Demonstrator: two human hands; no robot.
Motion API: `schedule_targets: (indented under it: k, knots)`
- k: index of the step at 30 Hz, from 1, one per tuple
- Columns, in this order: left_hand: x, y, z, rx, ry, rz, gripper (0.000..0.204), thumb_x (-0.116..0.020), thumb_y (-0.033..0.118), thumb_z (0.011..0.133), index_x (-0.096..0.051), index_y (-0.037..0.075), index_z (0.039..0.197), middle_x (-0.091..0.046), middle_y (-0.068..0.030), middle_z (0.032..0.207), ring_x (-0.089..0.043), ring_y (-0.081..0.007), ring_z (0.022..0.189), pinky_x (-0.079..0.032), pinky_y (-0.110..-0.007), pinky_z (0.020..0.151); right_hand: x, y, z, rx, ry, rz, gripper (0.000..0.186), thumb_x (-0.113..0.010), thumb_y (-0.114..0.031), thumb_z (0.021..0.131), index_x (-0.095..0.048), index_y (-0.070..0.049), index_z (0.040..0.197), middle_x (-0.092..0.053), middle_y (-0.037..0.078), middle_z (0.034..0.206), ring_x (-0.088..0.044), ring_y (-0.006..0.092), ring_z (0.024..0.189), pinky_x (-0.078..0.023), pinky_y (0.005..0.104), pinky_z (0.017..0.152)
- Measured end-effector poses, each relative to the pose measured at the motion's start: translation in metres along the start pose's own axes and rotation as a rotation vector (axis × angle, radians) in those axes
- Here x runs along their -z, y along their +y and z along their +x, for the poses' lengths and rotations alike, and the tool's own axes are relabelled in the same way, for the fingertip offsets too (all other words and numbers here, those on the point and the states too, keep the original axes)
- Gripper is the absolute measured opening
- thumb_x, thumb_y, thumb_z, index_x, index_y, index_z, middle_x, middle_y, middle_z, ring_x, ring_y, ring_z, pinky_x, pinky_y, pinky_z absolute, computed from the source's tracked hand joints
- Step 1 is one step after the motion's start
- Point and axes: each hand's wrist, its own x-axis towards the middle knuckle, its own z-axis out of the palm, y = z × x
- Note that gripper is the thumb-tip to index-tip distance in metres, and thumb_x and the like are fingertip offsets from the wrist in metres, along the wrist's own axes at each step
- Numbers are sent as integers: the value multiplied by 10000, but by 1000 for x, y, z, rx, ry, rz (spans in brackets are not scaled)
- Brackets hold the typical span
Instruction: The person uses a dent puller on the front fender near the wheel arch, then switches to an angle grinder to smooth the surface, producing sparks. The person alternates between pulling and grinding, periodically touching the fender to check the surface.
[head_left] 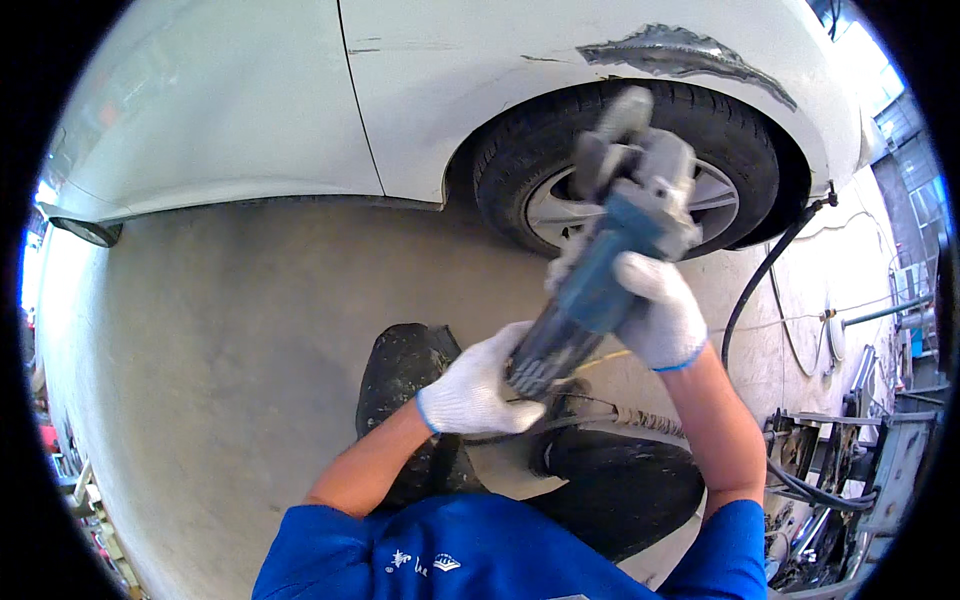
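An angle grinder [590,285] with a teal and black body is held up in front of the car's wheel [560,215]. My left hand [485,385], in a white knit glove, wraps round the tool's dark rear end. Farther up, my right hand [660,312], gloved alike, grips the teal body just behind the grey head, its thumb on top. Motion blurs the front end of the grinder, so its disc cannot be made out. Above the tire, the white fender [480,60] has a torn, crumpled patch of bare grey metal [690,55].
My bent knees, in dark stained trousers [405,385], are below the grinder. A black hose [765,265] hangs by the wheel at the right. Metal racks with loose parts [835,430] stand at the lower right. Cables cross the concrete floor [240,330].
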Motion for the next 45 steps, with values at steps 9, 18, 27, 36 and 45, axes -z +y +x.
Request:
schedule_targets:
  k: [9,18,27,36,45]
  knots:
    - [15,-42,-43,52,227,-349,796,-847,167,825,-425,-6,1476,-628,-97,1325,-607,-188,1213,-482,-374,1064,-51,45,55,169,-41,38,537,-808,-270,802,-614,13,1215,-706,150,1034,-712,256,888,-601,395,789]
    - [14,-69,-8,135,122,-220,779,-778,81,870,-370,18,1531,-534,-81,1433,-531,-182,1288,-419,-355,1121,-25,58,55,303,306,-91,339,-754,-62,766,-678,22,1086,-714,112,870,-696,206,767,-572,350,719]
    - [8,-79,84,57,396,132,962,-913,198,727,-358,-8,1484,-587,-135,1383,-584,-197,1258,-472,-373,1080,-21,69,77,521,521,-460,528,-861,-231,707,-625,7,1115,-746,171,1031,-739,243,964,-569,352,866]
    - [6,-58,110,73,412,130,896,-911,195,734,-410,-6,1448,-626,-143,1347,-604,-205,1254,-494,-369,1057,-3,59,92,551,544,-353,490,-852,-247,714,-624,-7,1076,-752,178,977,-752,276,933,-572,369,851]
    - [19,-59,109,45,389,272,858,-907,189,746,-428,-5,1431,-636,-146,1345,-628,-209,1222,-502,-364,1037,-3,59,95,591,534,-367,509,-860,-255,716,-616,6,1079,-742,187,971,-751,287,927,-571,366,841]
